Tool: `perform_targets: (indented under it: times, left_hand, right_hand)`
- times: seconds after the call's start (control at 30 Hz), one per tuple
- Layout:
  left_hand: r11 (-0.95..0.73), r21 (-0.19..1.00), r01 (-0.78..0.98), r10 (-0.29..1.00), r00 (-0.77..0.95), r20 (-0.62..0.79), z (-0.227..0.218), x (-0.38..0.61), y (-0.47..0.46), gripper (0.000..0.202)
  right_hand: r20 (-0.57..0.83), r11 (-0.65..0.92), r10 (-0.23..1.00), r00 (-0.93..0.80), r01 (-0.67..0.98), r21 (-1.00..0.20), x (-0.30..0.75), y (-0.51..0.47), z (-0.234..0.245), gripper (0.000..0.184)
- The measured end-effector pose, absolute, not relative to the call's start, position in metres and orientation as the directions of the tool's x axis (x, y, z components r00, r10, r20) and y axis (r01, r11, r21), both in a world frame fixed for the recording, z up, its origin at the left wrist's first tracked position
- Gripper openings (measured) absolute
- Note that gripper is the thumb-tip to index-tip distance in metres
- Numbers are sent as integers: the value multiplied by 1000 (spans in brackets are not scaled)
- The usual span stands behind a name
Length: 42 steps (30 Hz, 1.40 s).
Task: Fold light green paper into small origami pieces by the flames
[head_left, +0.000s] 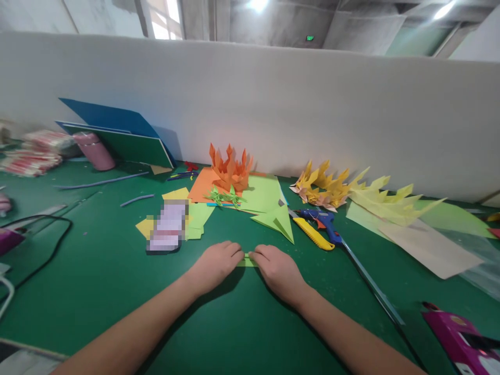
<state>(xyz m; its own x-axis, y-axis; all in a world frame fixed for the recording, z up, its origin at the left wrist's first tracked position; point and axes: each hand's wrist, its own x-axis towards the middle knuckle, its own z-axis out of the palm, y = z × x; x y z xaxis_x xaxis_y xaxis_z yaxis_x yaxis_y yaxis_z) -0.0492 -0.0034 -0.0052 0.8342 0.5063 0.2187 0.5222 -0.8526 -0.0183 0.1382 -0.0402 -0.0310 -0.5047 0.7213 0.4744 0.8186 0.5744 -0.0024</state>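
A small strip of light green paper (247, 263) lies on the green table between my hands, with a folded edge along its far side. My left hand (219, 263) has its fingers closed on the strip's left end. At the right end, my right hand (276, 268) pinches the same strip, fingers bent and pressed together. Both hands hide the ends of the paper. Just beyond them rests a larger folded green paper piece (278, 221) with pointed tips. Small green folded paper leaves (224, 196) sit farther back.
An orange paper crown (231, 169) and a yellow one (322, 187) stand at the back. Right of my hands lie a yellow utility knife (313, 233) and a blue glue gun (322, 217). A blurred phone (169, 226) is at left, a pink bottle (95, 151) farther back.
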Motion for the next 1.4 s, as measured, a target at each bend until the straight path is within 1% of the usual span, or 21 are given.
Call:
perform_targets:
  times: [0.07, 0.23, 0.37, 0.57, 0.63, 0.7, 0.8, 0.9, 0.97, 1.03, 1.1, 1.17, 1.4]
  left_hand:
    - [-849, -29, 528, 512, 834, 208, -6, -49, -4, 17]
    - [-815, -75, 575, 545, 804, 236, -9, -47, -4, 17]
    - [-813, -78, 577, 551, 805, 221, -9, -47, -4, 14]
    - [-844, -57, 533, 510, 831, 220, -7, -50, 0, 16]
    - [-854, -12, 520, 504, 833, 226, -6, -49, 2, 17]
    - [-861, 59, 505, 504, 833, 229, -5, -50, 4, 18]
    - [-839, 208, 503, 543, 802, 248, -2, -51, 5, 18]
    - [-794, 345, 501, 593, 763, 258, 0, -54, 6, 12]
    - [-781, 388, 490, 601, 760, 249, -1, -55, 6, 12]
    - [-779, 406, 478, 596, 765, 243, -4, -55, 6, 11]
    - [-782, 405, 473, 592, 768, 245, -5, -54, 6, 10]
    - [-800, 378, 467, 574, 779, 253, -6, -53, 6, 11]
    - [-874, 169, 455, 485, 828, 280, -3, -52, 4, 25]
  right_hand:
    - [482, 576, 721, -498, 818, -16, 139, -42, -32, 26]
    - [495, 574, 722, -484, 818, -37, 139, -45, -32, 26]
    - [508, 579, 705, -495, 815, -9, 139, -46, -31, 26]
    - [484, 568, 697, -529, 819, 77, 139, -45, -31, 24]
    - [480, 570, 690, -541, 816, 101, 139, -45, -30, 24]
    - [481, 576, 679, -555, 809, 119, 139, -45, -29, 24]
    - [485, 580, 671, -560, 805, 126, 139, -45, -28, 22]
    - [505, 572, 663, -553, 809, 136, 139, -45, -29, 18]
    - [520, 564, 658, -544, 814, 139, 139, -45, -30, 16]
    - [526, 558, 661, -535, 819, 131, 139, -45, -30, 16]
    - [525, 559, 665, -531, 820, 122, 139, -45, -30, 18]
    - [526, 565, 662, -534, 817, 119, 138, -45, -28, 21]
    - [542, 574, 639, -545, 808, 136, 140, -44, -27, 28]
